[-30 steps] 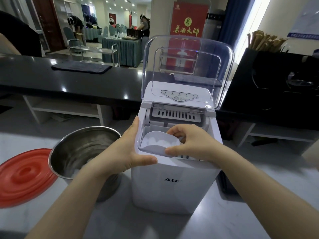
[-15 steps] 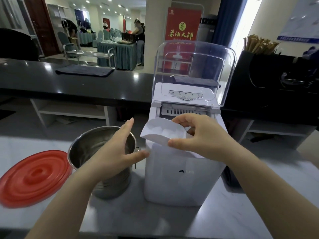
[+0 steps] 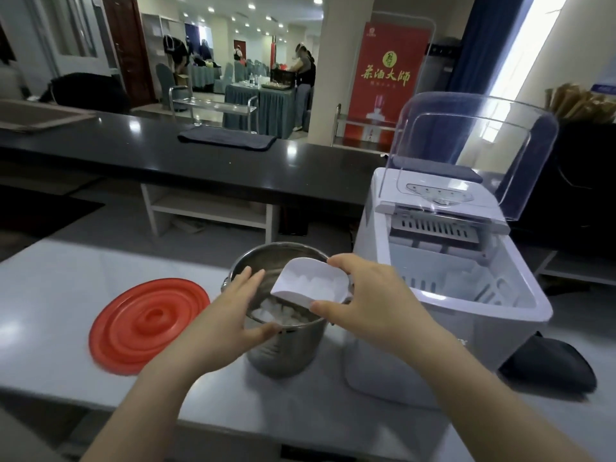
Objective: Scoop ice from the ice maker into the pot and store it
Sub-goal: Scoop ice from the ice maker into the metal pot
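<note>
Grey countertop (image 3: pixel 66 278) across lower frame, bearing steel pot (image 3: pixel 286 355) at centre, red lid (image 3: pixel 146 325) flat at its left, open ice maker (image 3: pixel 466 295) at its right. Loaded white scoop (image 3: pixel 310 285) pinched at rear end between thumb and fingers of right hand (image 3: pixel 370 301), held directly over pot mouth, long axis roughly left-right, open lip pointing left and down toward ice (image 3: pixel 276 313) already inside. Left hand (image 3: pixel 230 315) spread, fingers straight along left rim, thumb on near rim; judged next: tilt lip downward, no sideways travel required.
</note>
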`<state>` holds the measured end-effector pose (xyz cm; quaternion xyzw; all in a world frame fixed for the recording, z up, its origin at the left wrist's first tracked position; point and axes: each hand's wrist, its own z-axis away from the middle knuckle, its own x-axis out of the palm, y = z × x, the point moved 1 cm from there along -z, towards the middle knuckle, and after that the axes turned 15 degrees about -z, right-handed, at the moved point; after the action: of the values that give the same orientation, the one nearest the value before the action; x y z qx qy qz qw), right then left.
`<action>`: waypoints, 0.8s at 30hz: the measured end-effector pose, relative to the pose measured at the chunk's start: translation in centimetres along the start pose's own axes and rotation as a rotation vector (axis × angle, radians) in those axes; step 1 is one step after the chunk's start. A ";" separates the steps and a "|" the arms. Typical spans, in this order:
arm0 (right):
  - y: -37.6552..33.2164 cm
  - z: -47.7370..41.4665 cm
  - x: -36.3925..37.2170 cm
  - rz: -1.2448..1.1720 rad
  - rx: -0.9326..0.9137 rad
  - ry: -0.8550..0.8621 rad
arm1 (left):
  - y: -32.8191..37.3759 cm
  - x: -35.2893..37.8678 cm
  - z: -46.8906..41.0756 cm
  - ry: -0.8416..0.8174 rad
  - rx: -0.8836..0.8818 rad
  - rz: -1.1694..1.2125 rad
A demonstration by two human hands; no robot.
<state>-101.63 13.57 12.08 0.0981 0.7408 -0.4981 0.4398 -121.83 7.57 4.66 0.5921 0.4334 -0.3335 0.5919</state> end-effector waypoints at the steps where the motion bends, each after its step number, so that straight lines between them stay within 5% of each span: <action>1: -0.2 -0.2 0.5 0.012 0.013 -0.009 | -0.5 0.2 0.0 -0.006 0.000 -0.006; 6: -0.9 -1.1 2.5 0.203 0.041 -0.017 | -1.8 1.4 -0.1 -0.015 0.045 -0.148; 13: 0.5 -2.1 4.3 0.715 -0.140 0.235 | -2.8 2.9 0.2 0.020 0.098 -0.181; 18: 0.6 -2.4 3.6 0.715 -0.240 0.355 | -2.9 2.9 0.3 0.016 0.092 -0.126; 24: 1.0 -1.7 1.6 0.472 -0.233 0.288 | -1.8 1.7 0.4 0.087 0.021 0.109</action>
<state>-102.97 14.97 10.40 0.2861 0.8044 -0.2746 0.4423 -122.74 7.20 2.34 0.6350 0.4223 -0.2791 0.5835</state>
